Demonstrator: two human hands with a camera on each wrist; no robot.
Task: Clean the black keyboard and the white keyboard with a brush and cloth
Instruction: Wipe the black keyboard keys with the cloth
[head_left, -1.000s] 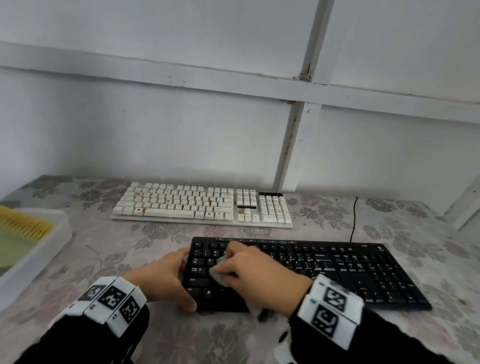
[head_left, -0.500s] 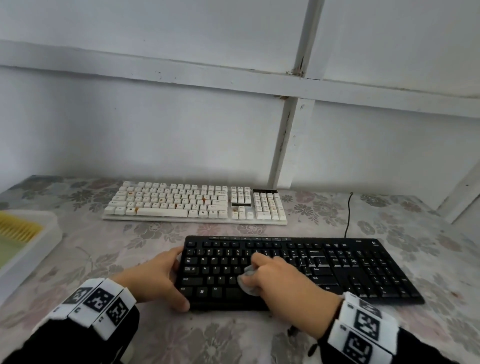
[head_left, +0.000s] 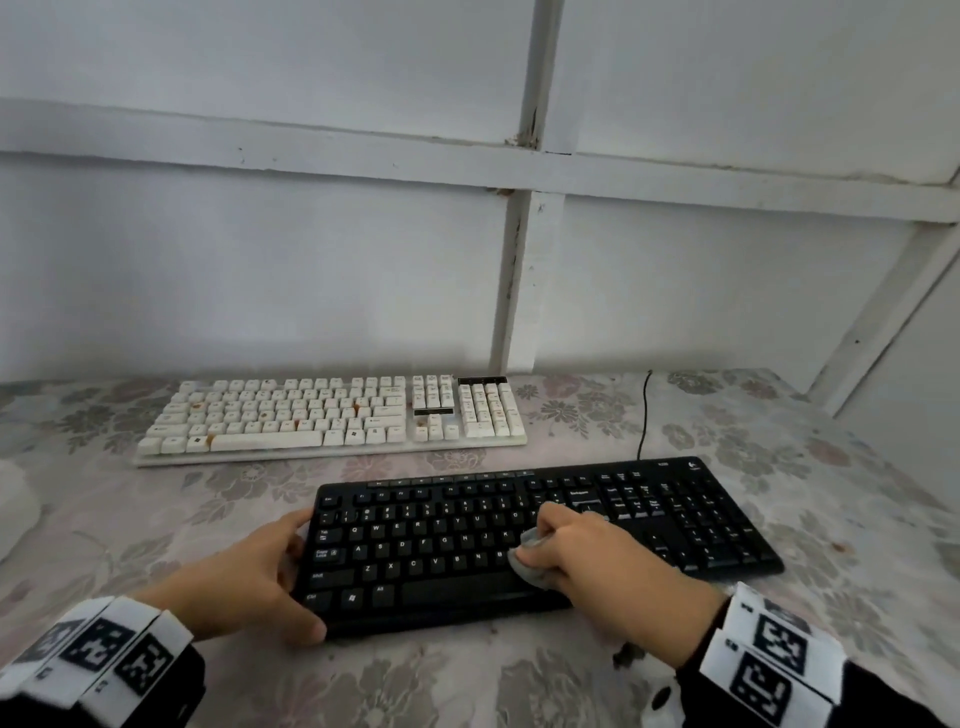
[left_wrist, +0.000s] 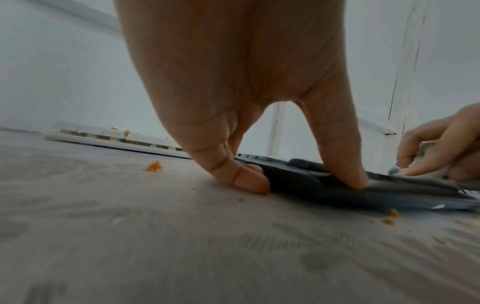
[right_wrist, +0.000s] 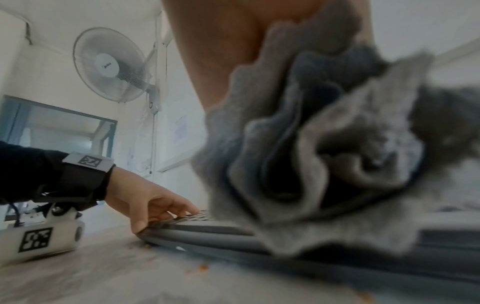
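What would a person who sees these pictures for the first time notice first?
First, the two hands on the black keyboard near the table's front: the right hand presses a bunched grey cloth onto the keys, while the left hand holds the keyboard's left end. Next, the white keyboard behind it, near the wall, with orange-brown stains between its keys.

Our right hand (head_left: 587, 551) hid most of the cloth (head_left: 530, 564) and the keys beneath it on the black keyboard (head_left: 441, 545). At nine o'clock, the head view's edge cut off a white object (head_left: 15, 506) we could not identify. In the right wrist view the cloth (right_wrist: 324, 154) was blurred, and hid our fingers. The white keyboard (head_left: 332, 415) legends were too small to read.
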